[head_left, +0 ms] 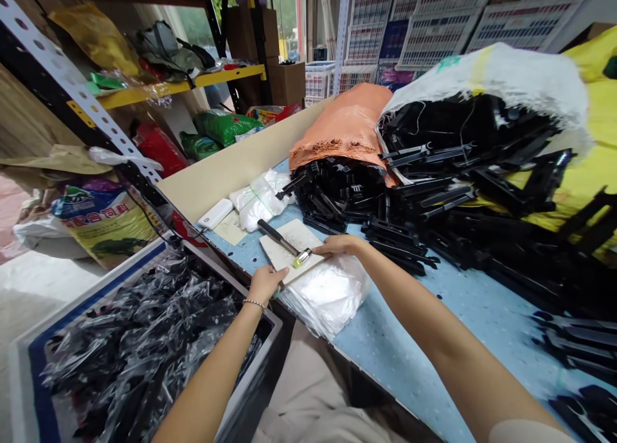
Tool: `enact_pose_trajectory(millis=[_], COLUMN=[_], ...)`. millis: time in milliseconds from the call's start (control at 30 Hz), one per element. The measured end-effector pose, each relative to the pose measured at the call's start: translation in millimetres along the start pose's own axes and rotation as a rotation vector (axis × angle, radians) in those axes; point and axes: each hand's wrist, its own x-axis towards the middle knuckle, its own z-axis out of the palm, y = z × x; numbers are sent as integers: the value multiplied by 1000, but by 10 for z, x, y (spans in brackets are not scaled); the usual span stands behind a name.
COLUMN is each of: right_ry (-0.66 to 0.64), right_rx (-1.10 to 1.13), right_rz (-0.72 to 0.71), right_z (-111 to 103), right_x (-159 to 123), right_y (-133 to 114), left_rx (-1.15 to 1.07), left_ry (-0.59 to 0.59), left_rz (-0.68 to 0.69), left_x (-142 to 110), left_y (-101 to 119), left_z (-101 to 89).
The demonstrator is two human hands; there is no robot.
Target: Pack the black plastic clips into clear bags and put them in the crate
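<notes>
A pale flat board (278,245) lies near the table's front edge. On it rests a hammer (276,233) with a black handle and a yellowish-green end on its head. My left hand (267,283) grips the board's near left corner, thumb on top. At the right edge, close to the hammer head, my right hand (340,244) holds the board with its fingers closed; their undersides are hidden. A stack of clear plastic bags (332,295) sits partly beneath the board. Behind it is a bundle of white plastic bags (263,198), beside a white handheld device (216,214).
Black plastic parts (400,240) spill over the blue table (419,314) from an orange sack (342,125) and a white sack (525,70). Left of the table, a crate (274,327) holds bagged black parts. Shelving (193,83) stands behind.
</notes>
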Motion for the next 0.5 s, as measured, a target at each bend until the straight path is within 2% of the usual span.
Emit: enact_pose_trajectory(millis=[167,267,367,500], right_ry=[17,110,271,464], right_rx=[8,-1,-26,7], right_rz=[-17,-33,-65,-199], right_z=[-66,-85,-81,15], right_x=[-129,-238,-401,-778], right_y=[249,300,294,322], left_rx=[-77,-103,-122,-146], left_ry=[-57,-97,-123,-148], left_rz=[22,25,24,6], left_x=[-126,-160,-207,-362], left_y=[-6,13,56,47], left_z=[279,297,107,-355])
